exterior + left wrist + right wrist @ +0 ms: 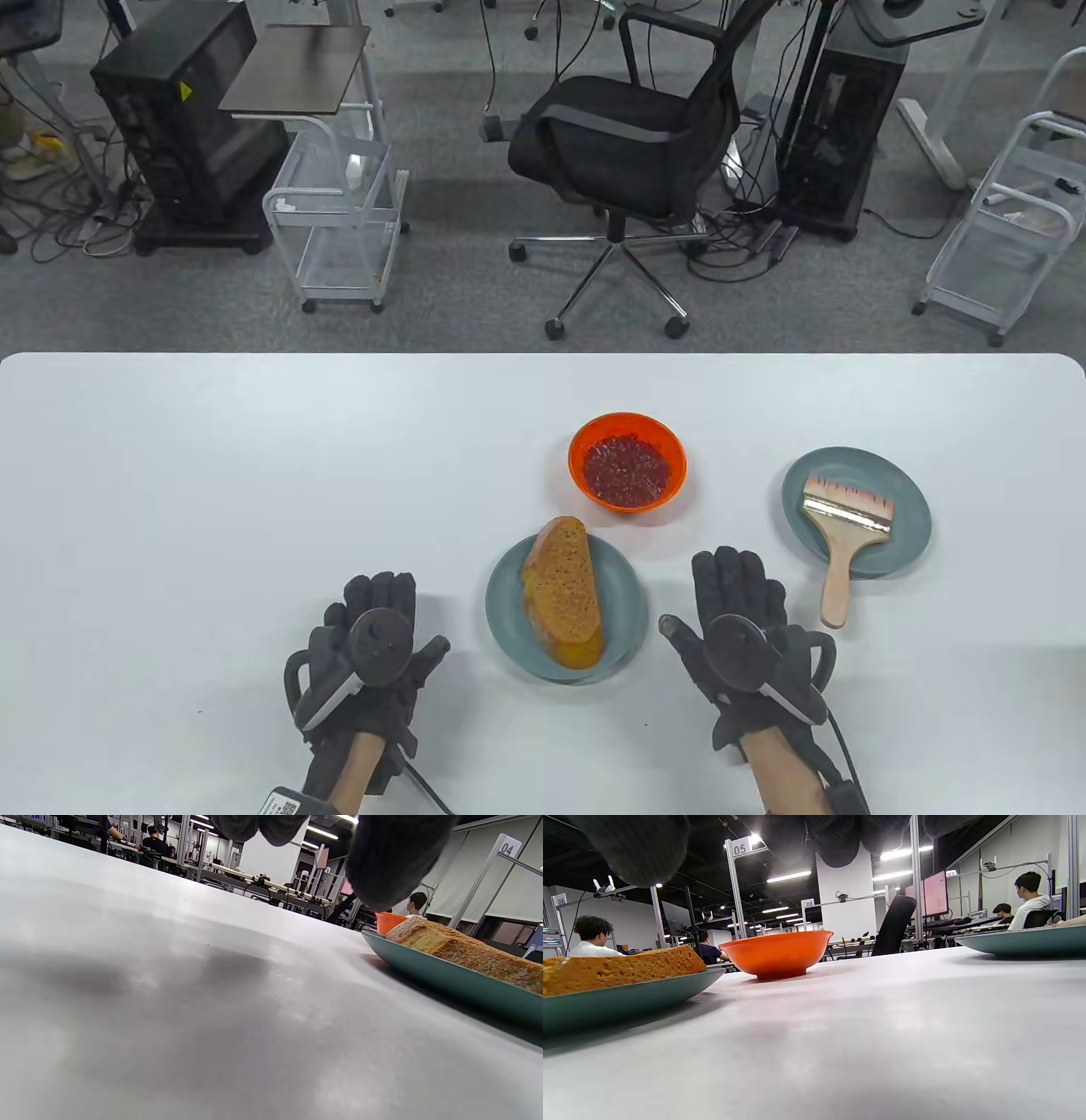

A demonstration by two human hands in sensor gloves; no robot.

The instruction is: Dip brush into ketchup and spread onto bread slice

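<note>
A brown bread slice lies on a teal plate at the table's middle front. An orange bowl of dark red ketchup stands just behind it. A wooden brush lies on a second teal plate to the right, its handle sticking over the near rim. My left hand rests flat on the table left of the bread plate, open and empty. My right hand rests flat between the bread plate and the brush handle, open and empty. The right wrist view shows the bowl, the bread and the brush plate's rim.
The white table ends in a far edge behind the bowl. Beyond it stand a black office chair, two white trolleys and computer towers on the floor.
</note>
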